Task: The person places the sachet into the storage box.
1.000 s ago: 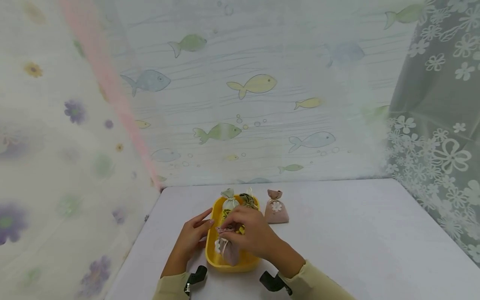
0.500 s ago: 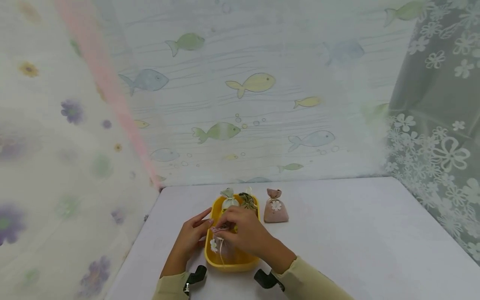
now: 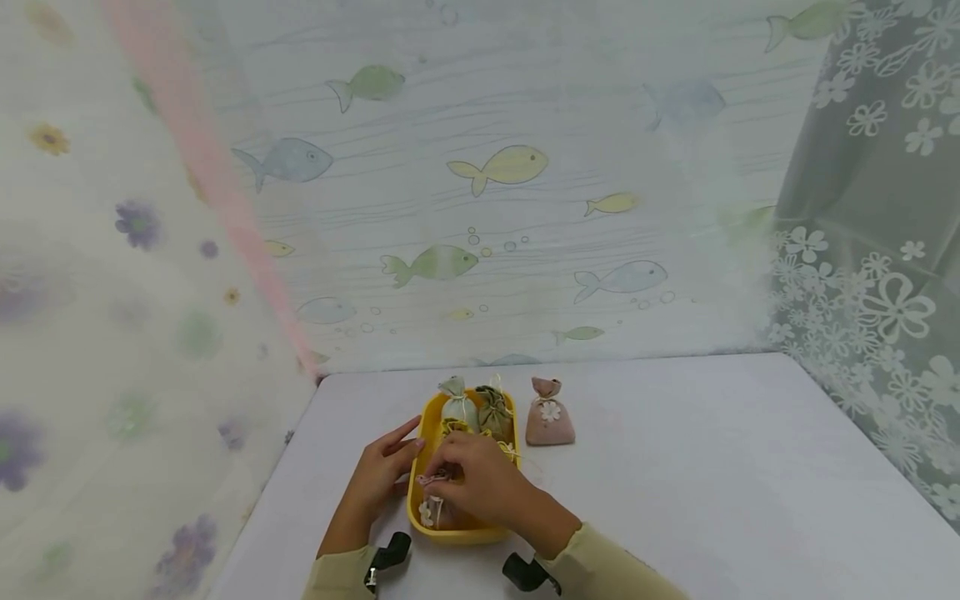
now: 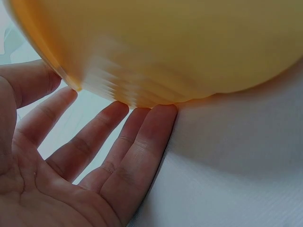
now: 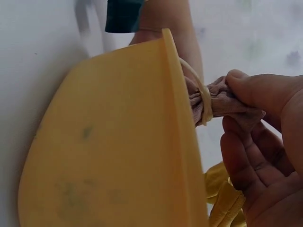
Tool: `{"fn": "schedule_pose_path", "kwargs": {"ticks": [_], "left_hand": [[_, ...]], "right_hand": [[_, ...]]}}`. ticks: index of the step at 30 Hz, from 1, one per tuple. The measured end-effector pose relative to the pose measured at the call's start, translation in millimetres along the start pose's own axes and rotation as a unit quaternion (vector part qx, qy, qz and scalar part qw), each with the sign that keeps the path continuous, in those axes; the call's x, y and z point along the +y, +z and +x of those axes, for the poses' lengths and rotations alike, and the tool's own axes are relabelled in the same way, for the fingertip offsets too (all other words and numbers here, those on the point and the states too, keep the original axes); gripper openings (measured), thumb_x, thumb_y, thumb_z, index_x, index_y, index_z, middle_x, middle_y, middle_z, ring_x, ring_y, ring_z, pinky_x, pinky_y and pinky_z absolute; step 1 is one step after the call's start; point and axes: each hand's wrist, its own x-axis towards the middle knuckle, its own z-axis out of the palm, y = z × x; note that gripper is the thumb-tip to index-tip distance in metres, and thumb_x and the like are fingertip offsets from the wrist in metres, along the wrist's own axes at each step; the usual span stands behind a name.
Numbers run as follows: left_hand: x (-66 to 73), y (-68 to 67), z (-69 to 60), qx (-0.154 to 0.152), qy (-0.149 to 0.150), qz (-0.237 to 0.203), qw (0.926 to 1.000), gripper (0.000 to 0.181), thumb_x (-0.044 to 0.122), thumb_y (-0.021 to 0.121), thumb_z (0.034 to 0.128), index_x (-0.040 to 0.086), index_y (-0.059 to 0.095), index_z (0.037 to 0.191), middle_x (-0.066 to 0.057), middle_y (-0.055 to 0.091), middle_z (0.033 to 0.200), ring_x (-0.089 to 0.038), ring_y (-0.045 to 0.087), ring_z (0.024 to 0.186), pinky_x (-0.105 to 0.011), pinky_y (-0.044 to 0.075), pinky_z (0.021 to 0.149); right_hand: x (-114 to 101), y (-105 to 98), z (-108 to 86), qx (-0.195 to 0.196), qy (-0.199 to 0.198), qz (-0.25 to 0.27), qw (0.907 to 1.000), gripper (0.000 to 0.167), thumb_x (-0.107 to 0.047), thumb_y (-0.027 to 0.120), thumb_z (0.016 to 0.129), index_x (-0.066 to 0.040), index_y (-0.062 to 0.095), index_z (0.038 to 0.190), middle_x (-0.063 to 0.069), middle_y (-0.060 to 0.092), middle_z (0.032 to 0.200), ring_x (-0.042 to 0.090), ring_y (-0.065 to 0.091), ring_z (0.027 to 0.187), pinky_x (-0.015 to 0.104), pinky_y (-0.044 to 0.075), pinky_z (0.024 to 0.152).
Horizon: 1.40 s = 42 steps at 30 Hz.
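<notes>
My right hand [image 3: 480,479] pinches the gathered top of a mauve drawstring pouch [image 5: 222,101] between thumb and fingers. The pouch's lower part, with a white flower, sits inside the near end of a yellow plastic tray [image 3: 414,500], partly hidden by the hand. At the tray's left side, my left hand [image 3: 377,475] rests its nearly straight fingertips against the outer wall [image 4: 142,71]. Farther back in the tray are a pale green pouch [image 3: 459,408], an olive pouch [image 3: 495,412] and yellow pouch cloth [image 5: 225,198], mostly covered by the right hand in the head view.
A dusty pink pouch [image 3: 551,425] with a white flower stands on the white table [image 3: 675,467], right of the tray. Behind the table hangs a fish-print curtain [image 3: 450,208]. Both wrists carry black camera mounts [image 3: 525,573].
My right hand has moved slightly left and nearer, lowering the mauve pouch into the tray's near end. More of the pouches at the back now shows. The left hand stays at the tray's side.
</notes>
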Motion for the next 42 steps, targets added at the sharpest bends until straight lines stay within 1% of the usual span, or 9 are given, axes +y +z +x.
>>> {"fn": "schedule_pose_path", "kwargs": {"ticks": [9,16,22,28,31,34,38,42], "left_hand": [[-0.2,-0.7,-0.1,-0.005,-0.002,-0.01,0.9999,0.056,0.041,0.071,0.0976,0.036,0.054,0.151,-0.015,0.06,0.146,-0.025,0.072,0.107,-0.047,0.064,0.085],[-0.5,-0.9,-0.1,-0.005,-0.004,-0.009,0.9999,0.057,0.041,0.071,0.0973,0.036,0.054,0.151,-0.016,0.06,0.147,-0.025,0.071,0.111,-0.048,0.064,0.086],[-1.5,-1.2,1.8,-0.008,-0.004,-0.015,0.9998,0.059,0.042,0.072,0.0966,0.036,0.053,0.152,-0.016,0.06,0.147,-0.024,0.072,0.108,-0.047,0.064,0.084],[-2.5,-1.6,3.2,-0.005,-0.008,-0.011,0.9999,0.059,0.044,0.073,0.0953,0.037,0.054,0.151,-0.015,0.061,0.146,-0.024,0.072,0.108,-0.047,0.064,0.086],[-2.6,-1.7,3.1,-0.004,-0.011,-0.009,0.9999,0.059,0.045,0.073,0.0947,0.037,0.054,0.15,-0.015,0.061,0.145,-0.025,0.072,0.108,-0.046,0.064,0.086],[-2.5,-1.6,2.5,-0.005,-0.01,-0.011,0.9999,0.059,0.044,0.073,0.095,0.037,0.054,0.151,-0.015,0.061,0.146,-0.025,0.073,0.109,-0.046,0.064,0.086],[-3.1,-1.3,2.3,-0.005,-0.007,-0.015,0.9999,0.059,0.042,0.072,0.096,0.035,0.054,0.151,-0.015,0.061,0.145,-0.024,0.073,0.108,-0.046,0.064,0.084],[-3.3,-0.7,2.4,-0.002,-0.007,-0.014,0.9999,0.058,0.041,0.071,0.0971,0.035,0.053,0.152,-0.016,0.061,0.146,-0.024,0.073,0.108,-0.046,0.064,0.083]], "right_hand": [[-4.1,-0.7,0.7,-0.016,0.013,-0.019,0.9996,0.011,-0.031,0.082,0.09,-0.028,0.075,0.098,-0.018,0.065,0.096,-0.002,0.057,0.087,0.015,0.052,0.079],[-1.6,-1.4,-0.9,-0.018,0.019,-0.009,0.9996,0.012,-0.033,0.082,0.091,-0.031,0.073,0.099,-0.02,0.064,0.098,-0.005,0.057,0.091,0.016,0.054,0.084],[-2.2,-4.8,-2.6,-0.012,0.017,-0.012,0.9997,0.013,-0.036,0.081,0.091,-0.031,0.073,0.1,-0.02,0.064,0.098,-0.005,0.057,0.091,0.016,0.054,0.083],[-4.2,-10.5,-3.6,-0.002,0.02,0.005,0.9998,0.022,-0.039,0.08,0.091,-0.025,0.073,0.107,-0.012,0.065,0.103,0.001,0.061,0.092,0.02,0.058,0.081],[-2.0,-12.6,-3.3,0.001,0.016,0.011,0.9998,0.025,-0.04,0.079,0.092,-0.023,0.073,0.108,-0.01,0.065,0.103,0.003,0.061,0.092,0.019,0.058,0.08],[1.6,-13.9,-3.3,0.01,0.004,0.003,0.9999,0.026,-0.042,0.079,0.092,-0.023,0.073,0.108,-0.009,0.066,0.102,0.003,0.062,0.091,0.017,0.057,0.079],[5.0,-18.6,-2.6,0.024,-0.003,-0.01,0.9997,0.023,-0.039,0.079,0.092,-0.023,0.073,0.108,-0.006,0.068,0.101,0.005,0.062,0.089,0.018,0.057,0.079],[7.5,-26.0,-1.5,0.032,0.005,-0.014,0.9994,0.02,-0.034,0.079,0.093,-0.021,0.074,0.108,-0.006,0.068,0.101,0.01,0.063,0.089,0.021,0.058,0.079]]}}
